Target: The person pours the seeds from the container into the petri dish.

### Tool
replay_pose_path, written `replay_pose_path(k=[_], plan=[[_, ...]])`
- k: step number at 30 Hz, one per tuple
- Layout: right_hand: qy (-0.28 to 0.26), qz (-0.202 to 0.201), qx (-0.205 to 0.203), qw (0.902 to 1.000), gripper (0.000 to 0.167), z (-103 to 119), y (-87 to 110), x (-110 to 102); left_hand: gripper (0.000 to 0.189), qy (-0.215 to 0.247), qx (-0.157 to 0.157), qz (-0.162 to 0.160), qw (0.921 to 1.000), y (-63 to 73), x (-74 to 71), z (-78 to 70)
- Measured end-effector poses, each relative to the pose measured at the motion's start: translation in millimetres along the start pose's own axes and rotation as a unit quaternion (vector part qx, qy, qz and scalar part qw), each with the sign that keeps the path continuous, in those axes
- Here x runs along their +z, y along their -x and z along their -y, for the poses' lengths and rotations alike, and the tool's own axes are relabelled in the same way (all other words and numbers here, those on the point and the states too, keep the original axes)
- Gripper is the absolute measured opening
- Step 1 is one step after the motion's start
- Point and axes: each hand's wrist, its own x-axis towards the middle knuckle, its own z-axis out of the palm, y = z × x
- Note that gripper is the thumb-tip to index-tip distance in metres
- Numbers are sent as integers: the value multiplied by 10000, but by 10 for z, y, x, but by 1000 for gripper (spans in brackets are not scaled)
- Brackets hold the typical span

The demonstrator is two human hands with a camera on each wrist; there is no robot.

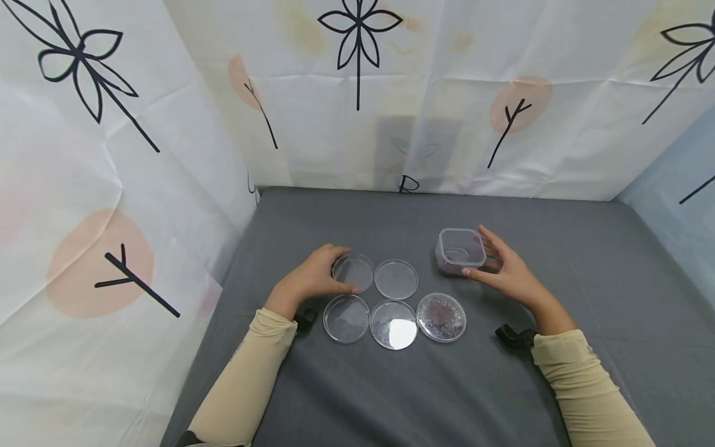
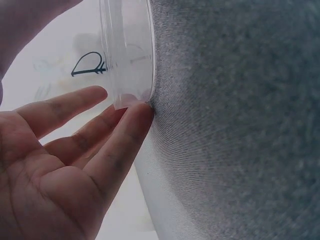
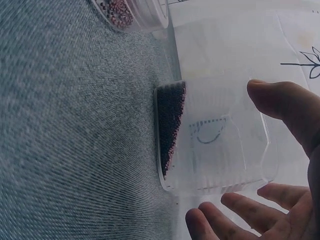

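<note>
My left hand [image 1: 318, 273] holds the rim of a clear petri dish [image 1: 354, 274] between thumb and fingers, at the far left of a group of dishes. In the left wrist view, fingertips touch the edge of that dish [image 2: 131, 55], which lies on the cloth. On the right, my right hand [image 1: 511, 273] spans a clear plastic container [image 1: 459, 248], thumb on the near side and fingers on the far side. Small dark red beads [image 3: 170, 125] lie in the container's bottom, seen in the right wrist view. It stands upright on the table.
Other clear petri dishes sit close together: one [image 1: 396, 279] beside the held dish, two nearer dishes [image 1: 346, 319] in front. A dish with reddish beads [image 1: 441, 317] is at the near right. Grey cloth covers the table [image 1: 357, 217]; patterned curtains [image 1: 436, 81] surround it.
</note>
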Motion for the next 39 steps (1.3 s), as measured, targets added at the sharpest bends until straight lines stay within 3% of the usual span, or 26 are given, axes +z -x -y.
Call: replay_pose_path(k=[13, 20, 27, 39], plan=[[-160, 19, 136, 9998, 107, 14, -42, 32, 88, -49, 11, -10, 10000, -3, 9, -33], [-151, -84, -4, 9999, 101, -1, -98, 49, 87, 34, 5, 7, 10000, -6, 17, -17], [-194, -364, -95, 9991, 94, 8, -118, 78, 87, -22, 80, -8, 10000, -11, 5, 7], [68, -859, -385, 9955, 97, 194, -145, 139, 85, -16, 67, -32, 10000, 5, 20, 5]])
